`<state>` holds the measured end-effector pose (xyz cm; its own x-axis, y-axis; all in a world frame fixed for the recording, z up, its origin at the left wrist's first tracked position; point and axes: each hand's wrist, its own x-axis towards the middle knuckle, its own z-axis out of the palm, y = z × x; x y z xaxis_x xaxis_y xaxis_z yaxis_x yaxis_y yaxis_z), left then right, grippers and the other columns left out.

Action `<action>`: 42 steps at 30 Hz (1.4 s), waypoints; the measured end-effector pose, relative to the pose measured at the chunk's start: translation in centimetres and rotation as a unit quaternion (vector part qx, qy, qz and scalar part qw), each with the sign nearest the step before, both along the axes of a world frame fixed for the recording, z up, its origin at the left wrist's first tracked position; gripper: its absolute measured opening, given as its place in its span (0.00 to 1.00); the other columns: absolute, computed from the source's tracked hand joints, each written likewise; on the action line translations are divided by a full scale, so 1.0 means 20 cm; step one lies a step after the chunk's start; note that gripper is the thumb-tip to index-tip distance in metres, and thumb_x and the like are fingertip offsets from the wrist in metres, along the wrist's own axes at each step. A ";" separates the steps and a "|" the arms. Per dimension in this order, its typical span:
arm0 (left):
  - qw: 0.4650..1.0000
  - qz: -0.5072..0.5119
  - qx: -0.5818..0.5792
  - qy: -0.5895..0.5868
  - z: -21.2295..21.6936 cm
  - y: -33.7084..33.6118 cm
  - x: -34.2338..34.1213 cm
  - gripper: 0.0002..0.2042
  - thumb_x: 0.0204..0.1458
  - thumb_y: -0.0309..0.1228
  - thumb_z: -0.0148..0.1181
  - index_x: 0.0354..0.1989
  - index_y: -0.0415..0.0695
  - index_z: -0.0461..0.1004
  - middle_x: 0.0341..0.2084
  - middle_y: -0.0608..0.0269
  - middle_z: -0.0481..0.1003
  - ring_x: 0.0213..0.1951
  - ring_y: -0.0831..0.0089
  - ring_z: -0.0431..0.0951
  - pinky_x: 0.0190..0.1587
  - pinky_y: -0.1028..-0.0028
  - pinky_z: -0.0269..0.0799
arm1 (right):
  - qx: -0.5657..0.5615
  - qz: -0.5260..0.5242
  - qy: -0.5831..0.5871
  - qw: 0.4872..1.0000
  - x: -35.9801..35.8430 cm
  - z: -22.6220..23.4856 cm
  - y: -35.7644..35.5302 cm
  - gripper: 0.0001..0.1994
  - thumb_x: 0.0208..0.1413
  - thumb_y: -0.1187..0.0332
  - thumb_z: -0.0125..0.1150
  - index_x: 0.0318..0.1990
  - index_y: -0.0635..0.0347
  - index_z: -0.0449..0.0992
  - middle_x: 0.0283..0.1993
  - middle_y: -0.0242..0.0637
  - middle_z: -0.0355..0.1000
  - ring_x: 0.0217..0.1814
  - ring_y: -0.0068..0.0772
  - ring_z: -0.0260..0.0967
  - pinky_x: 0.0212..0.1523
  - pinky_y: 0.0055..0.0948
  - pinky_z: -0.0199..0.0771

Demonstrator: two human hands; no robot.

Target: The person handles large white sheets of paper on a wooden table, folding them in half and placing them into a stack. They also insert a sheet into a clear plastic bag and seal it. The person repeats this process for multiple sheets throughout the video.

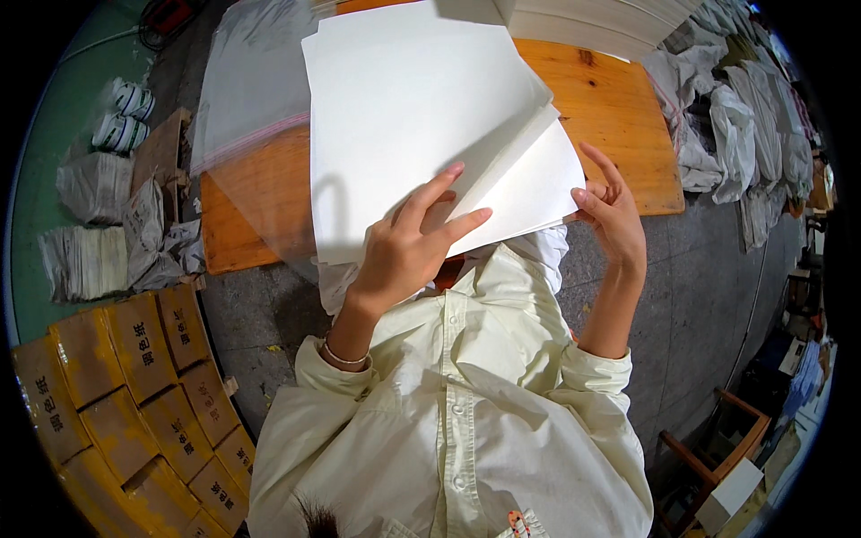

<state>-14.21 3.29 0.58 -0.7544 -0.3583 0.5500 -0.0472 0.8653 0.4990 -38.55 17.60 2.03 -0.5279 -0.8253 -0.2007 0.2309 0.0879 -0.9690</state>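
Note:
A stack of blank white paper sheets (404, 108) lies in front of me on a wooden table (619, 117). Its right part is parted: some upper sheets bend up and leftward, baring the lower sheets (529, 184) beneath. My left hand (405, 240) rests at the near edge with fingers spread, index on the upper sheets, thumb reaching over the lower ones beside the fold. At the near right corner, my right hand (614, 211) pinches the lower sheets with the thumb against bent fingers. Its index finger sticks up, off the paper.
Clear plastic film (256, 81) drapes over the table's left side. A tall paper stack (601, 22) stands at the back. Cardboard boxes (143, 359) are piled at lower left, wrapped bundles (85, 260) above them. Crumpled plastic bags (731, 117) lie right; a wooden stool (717, 448) stands lower right.

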 end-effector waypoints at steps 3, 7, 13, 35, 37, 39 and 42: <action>1.000 -0.011 0.019 -0.020 0.05 0.01 0.01 0.18 0.38 0.27 0.68 0.42 0.53 0.77 0.57 0.49 0.61 0.45 0.61 0.77 0.44 0.67 0.77 | 0.029 -0.002 0.016 0.999 0.01 0.01 -0.01 0.30 0.48 0.71 0.65 0.59 0.64 0.61 0.26 0.30 0.74 0.25 0.16 0.70 0.27 0.16 0.72; 0.999 -0.007 0.032 -0.028 0.07 0.03 0.01 0.21 0.33 0.30 0.72 0.41 0.52 0.77 0.58 0.50 0.61 0.44 0.61 0.77 0.44 0.67 0.77 | 0.035 -0.027 0.009 0.999 0.03 0.04 -0.03 0.30 0.49 0.72 0.65 0.59 0.64 0.61 0.25 0.29 0.74 0.25 0.16 0.70 0.26 0.15 0.72; 0.999 0.003 0.030 -0.018 0.05 0.02 0.01 0.21 0.35 0.28 0.70 0.43 0.51 0.76 0.58 0.50 0.61 0.44 0.61 0.77 0.44 0.67 0.78 | -0.032 -0.053 0.002 0.998 0.04 0.06 -0.02 0.26 0.53 0.70 0.62 0.59 0.65 0.61 0.31 0.37 0.76 0.27 0.18 0.72 0.27 0.16 0.72; 1.000 0.003 0.015 -0.016 0.06 0.03 0.00 0.25 0.29 0.35 0.75 0.41 0.51 0.75 0.58 0.51 0.61 0.43 0.61 0.77 0.44 0.68 0.77 | 0.056 0.011 0.129 0.990 0.05 0.17 0.00 0.30 0.50 0.77 0.61 0.62 0.62 0.57 0.36 0.38 0.75 0.35 0.19 0.71 0.38 0.18 0.72; 1.000 0.000 0.019 -0.014 0.06 0.03 0.00 0.25 0.29 0.35 0.75 0.41 0.51 0.75 0.58 0.51 0.61 0.43 0.61 0.77 0.44 0.68 0.77 | 0.052 -0.002 0.089 0.995 0.04 0.15 -0.01 0.30 0.51 0.77 0.61 0.62 0.62 0.57 0.33 0.35 0.75 0.31 0.18 0.71 0.35 0.17 0.72; 1.000 -0.005 0.027 -0.013 0.07 0.03 0.00 0.24 0.30 0.34 0.74 0.41 0.51 0.75 0.58 0.51 0.60 0.43 0.61 0.77 0.44 0.67 0.77 | 0.023 -0.016 0.044 0.999 0.04 0.13 -0.02 0.29 0.52 0.75 0.61 0.62 0.62 0.57 0.32 0.35 0.75 0.28 0.18 0.71 0.32 0.17 0.73; 1.000 0.008 0.022 -0.020 0.05 0.03 0.00 0.22 0.34 0.29 0.72 0.42 0.50 0.75 0.58 0.51 0.61 0.44 0.61 0.77 0.44 0.68 0.78 | -0.056 -0.033 -0.032 0.997 0.04 0.11 -0.05 0.27 0.55 0.72 0.59 0.62 0.62 0.57 0.35 0.37 0.75 0.30 0.19 0.73 0.32 0.18 0.74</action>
<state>-14.20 3.89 1.66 -0.7694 -0.3938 0.5029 -0.0821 0.8418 0.5335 -37.65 16.67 4.22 -0.5700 -0.8088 -0.1450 0.2948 -0.0365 -0.9549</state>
